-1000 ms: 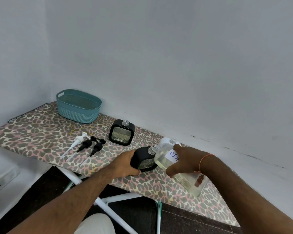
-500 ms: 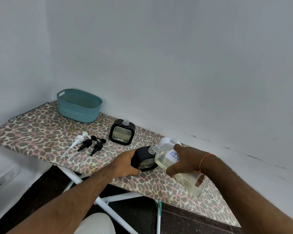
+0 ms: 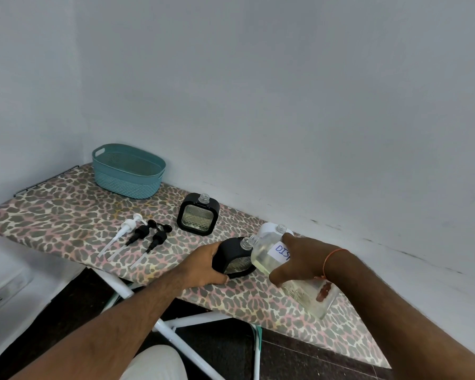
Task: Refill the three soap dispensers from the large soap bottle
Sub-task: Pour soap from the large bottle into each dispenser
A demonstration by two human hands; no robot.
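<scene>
- Pouring from a large soap bottle (image 3: 269, 256) into a black dispenser (image 3: 235, 259), a person works at an ironing board (image 3: 66, 215) covered in leopard print.
- Their right hand (image 3: 299, 256) is wrapped around the tilted clear bottle (a handwritten label shows partly between the fingers), its neck meeting the dispenser's open mouth.
- Their left hand (image 3: 206, 266) clasps the side of that dispenser, bracing it near the board's front edge.
- A second black dispenser (image 3: 198, 216) stands open farther back; a white dispenser (image 3: 272, 230) sits mostly hidden behind the bottle.
- Three pumps (image 3: 140, 237) lie loose to the left, and a teal basket (image 3: 128, 171) sits at the far end.
- Risks, as I judge them: both necks are narrow, so a slight misalignment could spill soap onto the fabric; steep tilting could overflow it.
</scene>
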